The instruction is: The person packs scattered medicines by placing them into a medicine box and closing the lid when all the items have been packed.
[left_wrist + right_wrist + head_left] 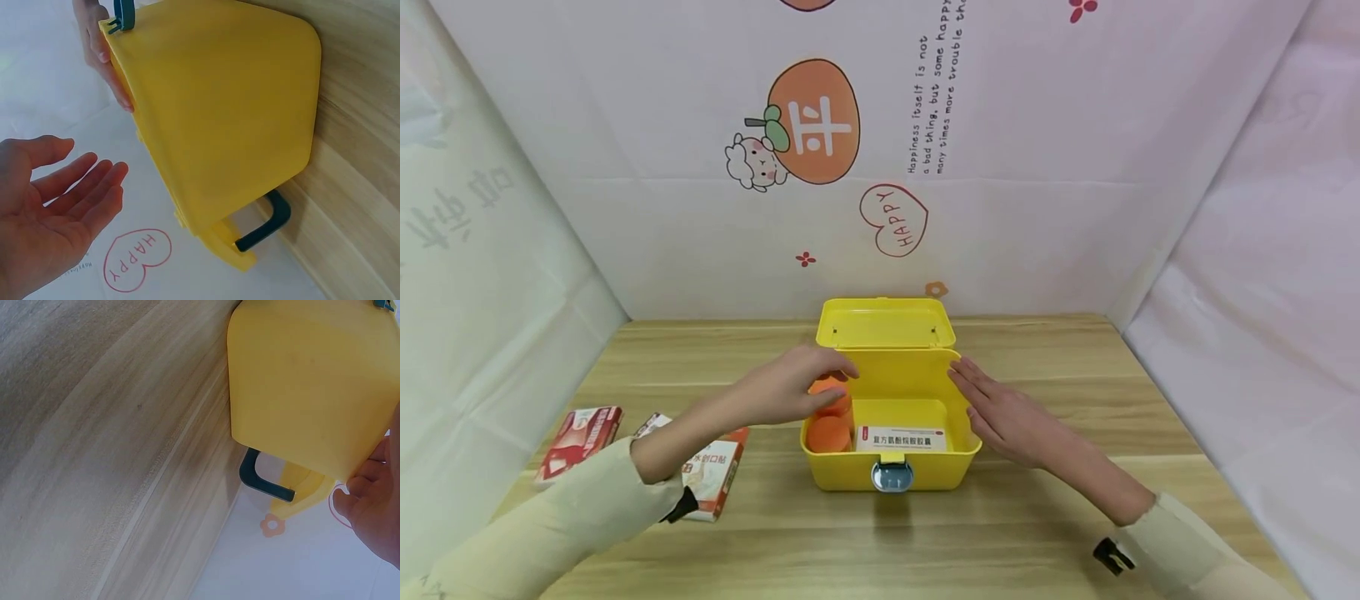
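White printed cloth [1015, 233] lines the back and sides of a wood-grain counter [1015, 542]. Near its middle stands a yellow box [846, 476], upright, its lid [886, 323] open to the rear and its front clasp [892, 477] unfastened. Orange containers [829, 434] occupy the left end of the interior; a white carton [901, 439] with dark lettering sits to their right, just inside the front wall. Left hand [793, 387]: poised above the containers, fingers loosely bent and slightly apart, gripping nothing. Right hand [1009, 414]: at the right rim, fingers nearly straight and close together; firm contact cannot be confirmed. Left of the box lie a red carton [578, 442] and a white-and-orange carton [709, 477]. Assessment: work inside is best done from above, left fingers kept off the container tops unless contact is intended; light right-hand support at the rim should limit sliding. The left sleeve [580, 508] should pass clear of the outer cartons.
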{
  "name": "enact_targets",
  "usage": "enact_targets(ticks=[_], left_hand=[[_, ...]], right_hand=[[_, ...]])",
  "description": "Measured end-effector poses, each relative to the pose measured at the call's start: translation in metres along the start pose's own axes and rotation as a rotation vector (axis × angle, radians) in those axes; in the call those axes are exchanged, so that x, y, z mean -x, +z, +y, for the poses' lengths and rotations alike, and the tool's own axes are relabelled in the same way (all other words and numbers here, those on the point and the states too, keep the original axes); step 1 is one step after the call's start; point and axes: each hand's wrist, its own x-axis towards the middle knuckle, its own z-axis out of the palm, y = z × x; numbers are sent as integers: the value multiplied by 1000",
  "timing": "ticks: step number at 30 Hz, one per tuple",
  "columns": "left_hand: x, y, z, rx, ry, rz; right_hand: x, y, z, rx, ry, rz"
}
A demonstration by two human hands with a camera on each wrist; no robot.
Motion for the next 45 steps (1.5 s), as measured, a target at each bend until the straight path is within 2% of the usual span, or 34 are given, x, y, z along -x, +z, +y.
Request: enact_targets(ticks=[6, 14, 21, 26, 36, 42, 45], left_hand=[[14, 8, -9, -5, 1, 53], [39, 18, -17, 18, -111, 73], [61, 24, -21, 46, -157, 148], [74, 27, -24, 67, -169, 185], [97, 36, -34, 13, -166, 264], [108, 38, -38, -17, -235, 267], [113, 40, -42, -17, -245, 274]], right_hand=[[0, 1, 0, 4, 3, -1], [0, 3, 0, 2, 3, 6], [-1, 5, 0, 4, 3, 9], [-1, 5, 0, 3, 2, 15], [0, 4, 0, -2, 9, 14], [0, 4, 0, -1, 8, 18], [0, 4, 0, -2, 11, 14]])
